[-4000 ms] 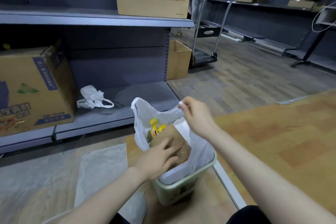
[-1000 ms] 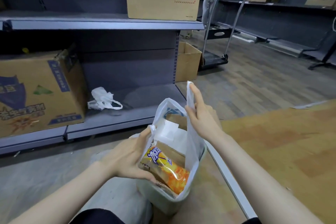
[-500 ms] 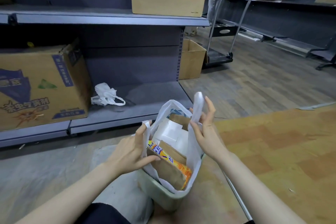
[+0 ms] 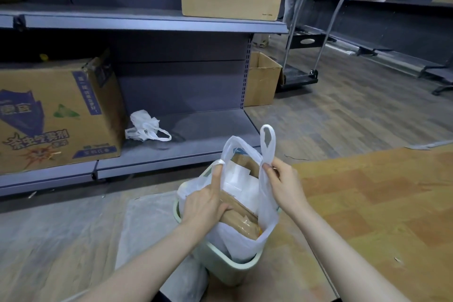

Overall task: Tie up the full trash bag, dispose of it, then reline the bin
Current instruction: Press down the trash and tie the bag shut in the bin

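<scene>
The trash bag (image 4: 241,243) sits upright in the pale green bin (image 4: 228,268) on the floor at 6 o'clock, low in the view and directly ahead of the person. It is packed with brown paper and white packaging to above the bin rim.

Hand state:
- The right hand (image 4: 285,185) pinches the base of the right handle loop (image 4: 267,141) between thumb and fingers. The loop stands vertical above the grip, toward 12 o'clock.
- The left hand (image 4: 204,203) is at 9 o'clock of the bag mouth. Its index finger points up with the left handle (image 4: 219,162) bunched at the fingertip, and the thumb rests against the contents. Whether the remaining fingers clamp the plastic is hidden behind the film, so the grip is probably a light hook only.

Governing relation: the two handles lie on a left-to-right line across the bag mouth, one in front of each hand, with the load between them. The bag's long axis is vertical. Both hands are equally near; the right has the firmer purchase.

Judgement: the tie step is beginning. The next move calls for drawing both handles inward over the contents and crossing them. The tall load may resist closure.

A spare white bag (image 4: 144,126) lies on the lower shelf (image 4: 196,147) at 10 o'clock, well apart from the bin.
</scene>
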